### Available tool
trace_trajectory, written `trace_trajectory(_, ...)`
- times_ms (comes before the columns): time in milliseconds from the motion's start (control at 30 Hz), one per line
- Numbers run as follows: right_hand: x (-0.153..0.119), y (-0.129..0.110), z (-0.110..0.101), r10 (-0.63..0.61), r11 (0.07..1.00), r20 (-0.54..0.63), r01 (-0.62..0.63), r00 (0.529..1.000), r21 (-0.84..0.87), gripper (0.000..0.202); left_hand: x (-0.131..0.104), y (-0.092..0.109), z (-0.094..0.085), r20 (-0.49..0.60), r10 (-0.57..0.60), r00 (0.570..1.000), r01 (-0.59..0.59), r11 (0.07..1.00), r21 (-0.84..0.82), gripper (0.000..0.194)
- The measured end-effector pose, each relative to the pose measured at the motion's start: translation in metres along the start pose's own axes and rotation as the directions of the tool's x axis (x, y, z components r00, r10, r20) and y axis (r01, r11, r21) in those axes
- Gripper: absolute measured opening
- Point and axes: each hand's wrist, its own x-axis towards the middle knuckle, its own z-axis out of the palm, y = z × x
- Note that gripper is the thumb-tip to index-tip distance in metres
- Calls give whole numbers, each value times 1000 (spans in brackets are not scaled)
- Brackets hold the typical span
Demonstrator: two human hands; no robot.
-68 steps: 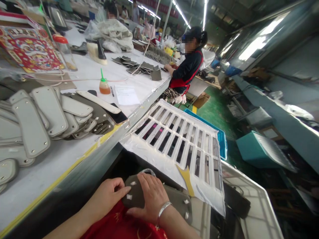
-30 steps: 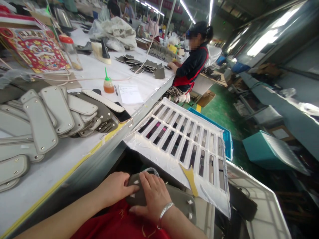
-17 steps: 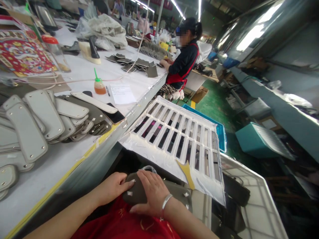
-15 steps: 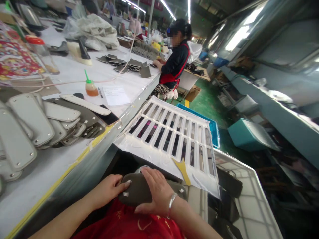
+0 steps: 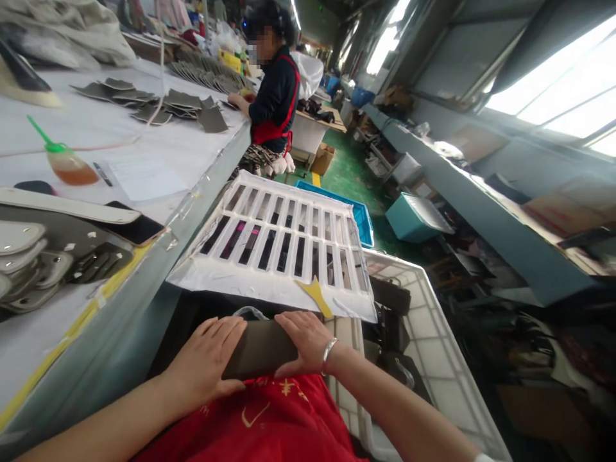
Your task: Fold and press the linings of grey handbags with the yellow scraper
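Across my lap, over the red apron (image 5: 289, 423), lies a dark grey-brown panel (image 5: 262, 350) with a smooth face. My left hand (image 5: 212, 356) is wrapped over its left end, fingers on top and thumb at the near edge. At the other end my right hand (image 5: 305, 343), with a silver bracelet at the wrist, grips it the same way. Both ends of the panel are hidden under my hands. A bit of clear plastic (image 5: 250, 313) shows just behind it.
Ahead of me is a white slatted rack (image 5: 289, 221) with a yellow scrap (image 5: 315, 295) on it. A white basket (image 5: 447, 333) with dark pieces stands right. On the left table (image 5: 192, 186) are pale panels (image 5: 19, 256) and a glue bottle (image 5: 72, 167). A co-worker (image 5: 274, 90) stands beyond.
My left hand has gone from pinching the panel's edge to spreading over its left end. The right hand has moved toward the right end. The view has swung right.
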Motion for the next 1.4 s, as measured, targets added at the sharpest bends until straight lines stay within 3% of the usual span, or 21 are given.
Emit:
trace_trajectory(167,0,1,-3,-27,1000,-20,27,999,3,88,3,-6,6,4,-99,995,99,995,-18,78)
trace_trajectory(400,3,2,-6,-17,999,16,17,1000,37,90,-4,-16,2,55,-81,995,87,988,-124,88)
trace_trajectory(600,22,-17,7,-69,996,-29,70,997,60,91,-6,-17,4,52,-123,991,131,969,-209,75)
trace_trajectory(900,38,-24,10,6,993,-23,-3,1000,121,82,1,-15,0,38,-142,989,147,957,-250,71)
trace_trajectory(1100,39,-28,8,48,991,-38,-43,998,129,91,-2,-14,3,34,-168,985,171,949,-264,73)
trace_trajectory(1267,48,-36,8,164,986,-26,-163,986,26,54,1,-15,3,5,-128,992,126,967,-223,68)
trace_trajectory(1400,51,-43,9,175,984,-38,-176,984,-21,53,-1,-17,0,33,-112,993,116,974,-196,64)
